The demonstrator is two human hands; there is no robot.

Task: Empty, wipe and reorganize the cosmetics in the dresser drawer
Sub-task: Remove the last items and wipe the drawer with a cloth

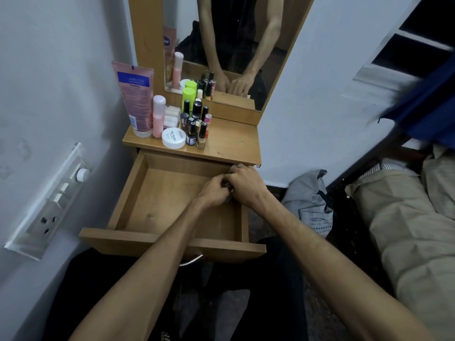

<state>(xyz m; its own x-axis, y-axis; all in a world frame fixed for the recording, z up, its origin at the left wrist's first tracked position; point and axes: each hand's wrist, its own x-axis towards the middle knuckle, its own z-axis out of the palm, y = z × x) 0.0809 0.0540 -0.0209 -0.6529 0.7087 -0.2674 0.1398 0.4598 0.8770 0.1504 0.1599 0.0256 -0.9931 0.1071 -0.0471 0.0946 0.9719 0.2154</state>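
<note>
Wooden dresser top (229, 141) held the cosmetics (194, 124); below it, both hands, left hand (213, 193) and right hand (242, 184), clutched something dark in the drawer (157, 193)'s far right corner. Hurried lifting might drop it.

The open drawer (157, 193) is bare across its left and middle floor. The dresser top (229, 141) is crowded by bottles (195, 124) at left, free at right.

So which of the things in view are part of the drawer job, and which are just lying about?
Job:
drawer, pulled open
nail polish bottles
white jar
pink tube
pink pump bottle
green-capped bottle
left hand and right hand, together on something small and dark

Lying about:
grey bag
wall switch panel
</note>
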